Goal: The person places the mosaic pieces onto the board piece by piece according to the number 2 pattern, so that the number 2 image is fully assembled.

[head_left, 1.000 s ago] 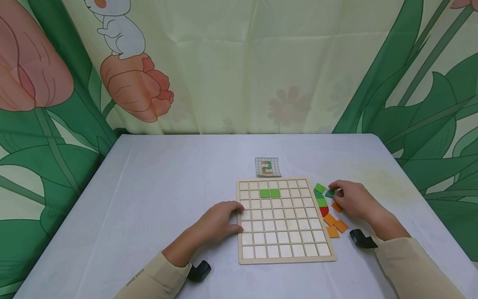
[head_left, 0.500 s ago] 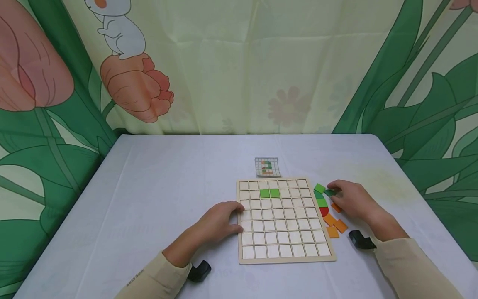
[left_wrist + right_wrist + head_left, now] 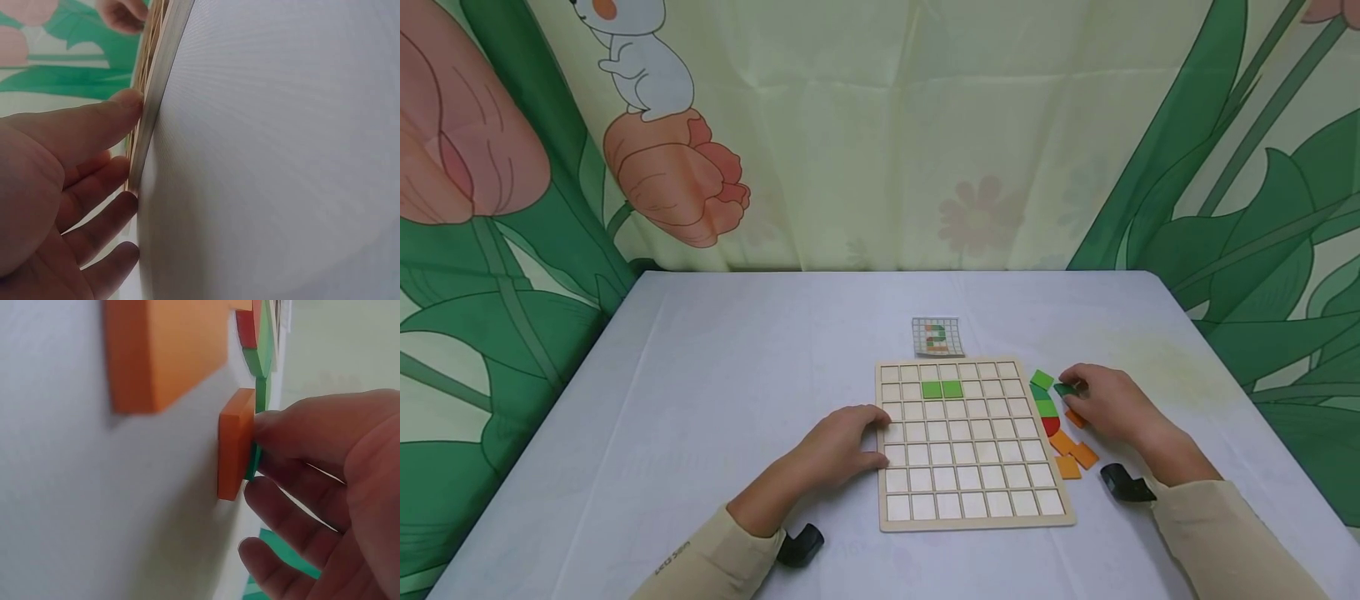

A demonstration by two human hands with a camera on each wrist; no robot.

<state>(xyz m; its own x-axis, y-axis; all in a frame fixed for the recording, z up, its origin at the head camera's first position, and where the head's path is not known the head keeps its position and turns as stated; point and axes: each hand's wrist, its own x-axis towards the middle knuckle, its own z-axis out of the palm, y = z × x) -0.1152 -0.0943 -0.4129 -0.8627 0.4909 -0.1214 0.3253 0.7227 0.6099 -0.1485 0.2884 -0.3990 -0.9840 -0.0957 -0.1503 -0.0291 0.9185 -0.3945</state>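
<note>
A wooden grid board (image 3: 977, 526) lies on the table, two light green square tiles (image 3: 942, 389) in its second row. At the board's left edge my left hand (image 3: 844, 443) rests with thumb and fingers spread; in the left wrist view the thumb (image 3: 94, 125) touches the frame. Right of the board, my right hand (image 3: 1108, 402) pinches a dark green tile (image 3: 1064, 389) between thumb and fingers. An orange tile (image 3: 234, 444) lies right under those fingers, partly hiding the green one in the right wrist view.
Along the board's right edge lie light green tiles (image 3: 1042, 379), a red rounded tile (image 3: 1050, 426) and several orange tiles (image 3: 1068, 467). Behind the board is a small card (image 3: 951, 327) with a coloured grid pattern. A printed curtain (image 3: 865, 167) hangs beyond the white table (image 3: 760, 333).
My right hand shifts very slightly, with the dark green tile staying in its fingers. My left hand stays at the board's edge, and the tiles on the grid have not moved.
</note>
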